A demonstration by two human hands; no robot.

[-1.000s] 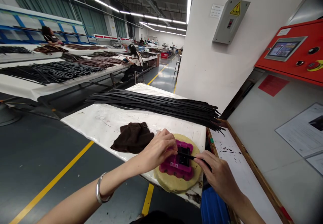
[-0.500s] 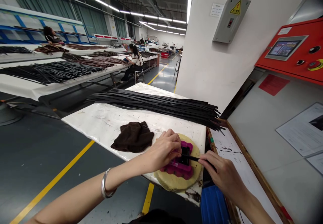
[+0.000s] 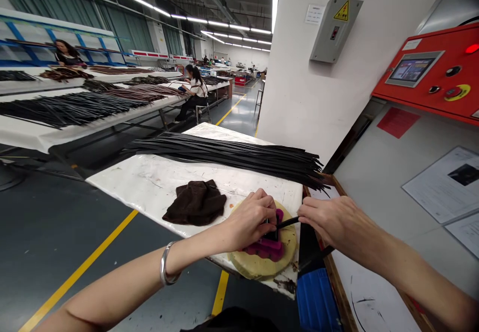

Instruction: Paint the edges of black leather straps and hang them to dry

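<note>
My right hand [image 3: 329, 217] pinches a narrow black strap [image 3: 289, 223], whose tail hangs below it past the table's corner. The strap runs left to my left hand [image 3: 254, 220], whose bent fingers close on it over a magenta tray [image 3: 270, 250]. Something black lies inside the tray, largely covered by my fingers. Beneath the tray is a round yellowish pad [image 3: 249, 266] with dark stains. Left of the pad lies a crumpled dark brown cloth [image 3: 196, 203].
A long bundle of black straps [image 3: 224, 153] crosses the white table [image 3: 127, 182]. A red control panel [image 3: 415, 73] and grey wall stand on the right. Something blue [image 3: 318, 299] sits below the corner. Two people are at long tables on the far left.
My right hand has moved up, with more forearm showing, and the strap now slopes upward to it. My left hand has shifted slightly right over the tray. The whole view has turned a little.
</note>
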